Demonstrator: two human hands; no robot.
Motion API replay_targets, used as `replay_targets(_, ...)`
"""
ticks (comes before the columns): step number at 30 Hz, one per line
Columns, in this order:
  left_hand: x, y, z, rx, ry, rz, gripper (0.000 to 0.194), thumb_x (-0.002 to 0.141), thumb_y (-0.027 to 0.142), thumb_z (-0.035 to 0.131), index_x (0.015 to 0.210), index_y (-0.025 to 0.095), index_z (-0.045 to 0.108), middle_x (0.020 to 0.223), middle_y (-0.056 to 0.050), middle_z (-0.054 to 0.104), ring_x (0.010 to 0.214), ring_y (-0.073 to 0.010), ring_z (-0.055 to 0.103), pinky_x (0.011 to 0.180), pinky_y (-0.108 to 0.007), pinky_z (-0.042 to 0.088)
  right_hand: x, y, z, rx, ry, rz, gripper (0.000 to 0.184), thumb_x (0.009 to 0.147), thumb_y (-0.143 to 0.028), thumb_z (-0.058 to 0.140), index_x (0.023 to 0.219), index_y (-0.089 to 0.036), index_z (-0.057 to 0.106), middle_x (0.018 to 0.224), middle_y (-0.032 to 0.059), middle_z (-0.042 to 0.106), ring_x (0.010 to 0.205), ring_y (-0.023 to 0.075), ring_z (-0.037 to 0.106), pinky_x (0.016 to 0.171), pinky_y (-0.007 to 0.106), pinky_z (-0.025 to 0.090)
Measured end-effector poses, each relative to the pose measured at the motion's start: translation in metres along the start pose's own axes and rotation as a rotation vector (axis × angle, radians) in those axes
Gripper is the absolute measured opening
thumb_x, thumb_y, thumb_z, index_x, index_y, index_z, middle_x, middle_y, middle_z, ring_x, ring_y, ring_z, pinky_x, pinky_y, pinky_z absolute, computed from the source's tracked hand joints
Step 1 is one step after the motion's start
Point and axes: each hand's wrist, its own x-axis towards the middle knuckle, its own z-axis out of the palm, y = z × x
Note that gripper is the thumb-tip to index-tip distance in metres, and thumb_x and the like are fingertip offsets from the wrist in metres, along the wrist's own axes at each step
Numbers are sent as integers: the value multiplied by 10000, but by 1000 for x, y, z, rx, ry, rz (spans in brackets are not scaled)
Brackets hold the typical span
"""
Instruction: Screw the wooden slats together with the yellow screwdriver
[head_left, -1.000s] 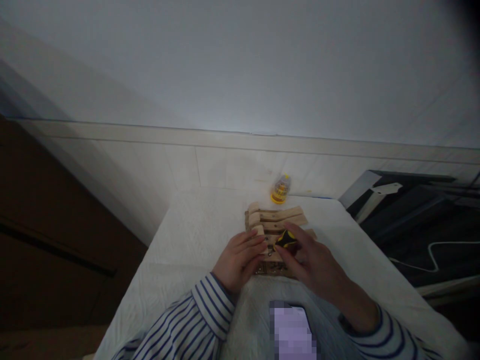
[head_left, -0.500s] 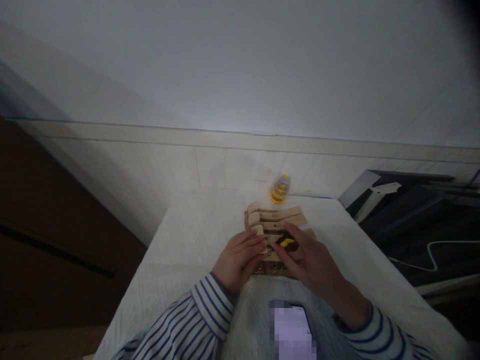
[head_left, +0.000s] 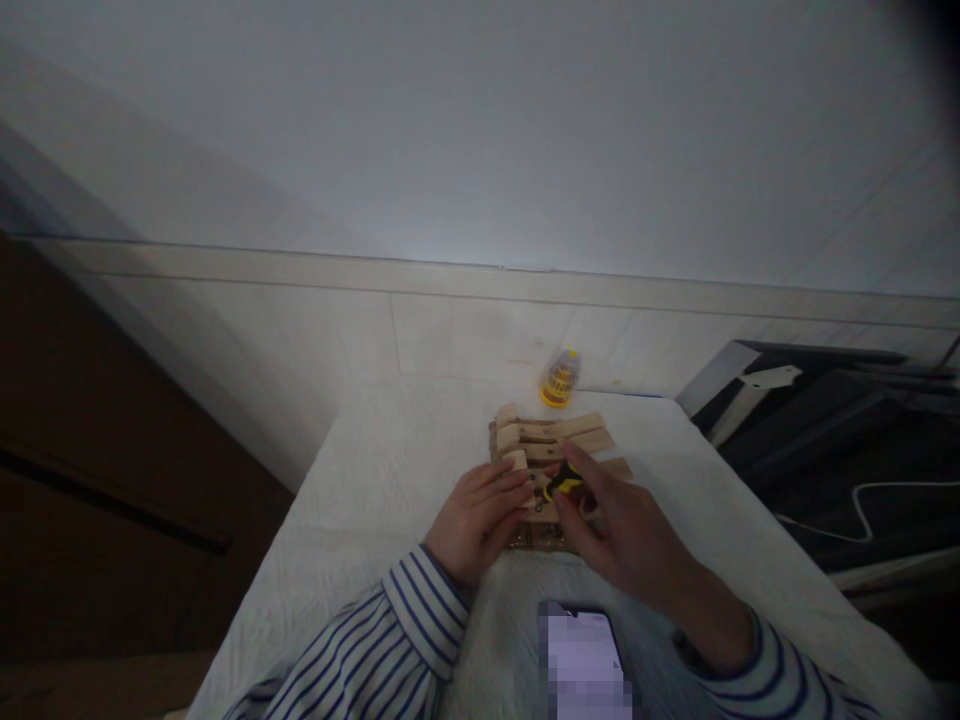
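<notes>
The person's right hand (head_left: 626, 525) pinches a small black-and-yellow tool (head_left: 562, 482) between thumb and forefinger, its body sitting right at the fingertips, ahead of the palm; where its tip ends is too small to tell. Beneath the tool and between the two hands lies a set of pale wooden slats (head_left: 538, 433) with rounded blocks at their left ends, arranged side by side on a flat brown base (head_left: 541, 537). The left hand (head_left: 474, 520) rests its outstretched fingers against the block ends nearest it, though whether it clasps them cannot be told. The slats and base rest on a table covered in white textured cloth (head_left: 382, 460); a clear cone-shaped container with a yellow base (head_left: 559, 380) stands just beyond them, and a dark-edged smartphone with a blurred screen (head_left: 589, 660) lies nearer the person
</notes>
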Motion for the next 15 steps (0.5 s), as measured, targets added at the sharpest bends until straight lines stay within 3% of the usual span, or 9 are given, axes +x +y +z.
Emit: replay_targets(15, 0, 1, -1, -9, 3, 7, 295, 859, 157, 514, 1152, 169, 543, 1128, -101, 632, 1192, -218, 478, 955, -433, 434, 3, 2, -3, -1, -27, 1, 472, 881, -257, 440, 1332, -202, 313, 903, 65, 690, 651, 180, 658, 563, 309, 536)
